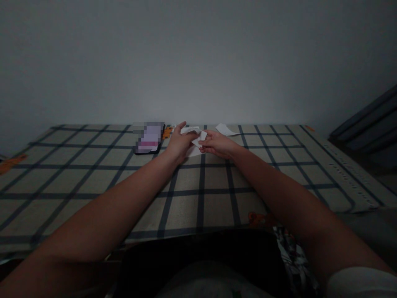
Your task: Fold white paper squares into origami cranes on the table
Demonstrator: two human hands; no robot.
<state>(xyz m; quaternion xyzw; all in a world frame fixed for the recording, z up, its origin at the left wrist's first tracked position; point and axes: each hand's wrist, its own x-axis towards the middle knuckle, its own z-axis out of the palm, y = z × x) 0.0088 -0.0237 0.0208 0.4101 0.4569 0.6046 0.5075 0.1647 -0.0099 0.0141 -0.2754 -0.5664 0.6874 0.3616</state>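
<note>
Both hands meet over the far middle of the table, around a piece of white paper [194, 140] that looks bent or folded. My left hand [180, 145] grips its left side, with the thumb raised and the fingers partly hidden behind the paper. From the right, my right hand [217, 144] pinches the paper's edge between thumb and fingers. Part of the white sheet lies low beneath the hands, close to the cloth. Just beyond my right hand, a separate white paper piece [227, 130] rests on the table with a curled edge.
A checked tablecloth [214, 207] with dark blue lines and orange prints covers the table. Left of my hands lies a phone [150, 138] with a lit, blurred screen. A plain wall [198, 62] rises directly behind the table. Dark folded fabric [369, 124] is at the right.
</note>
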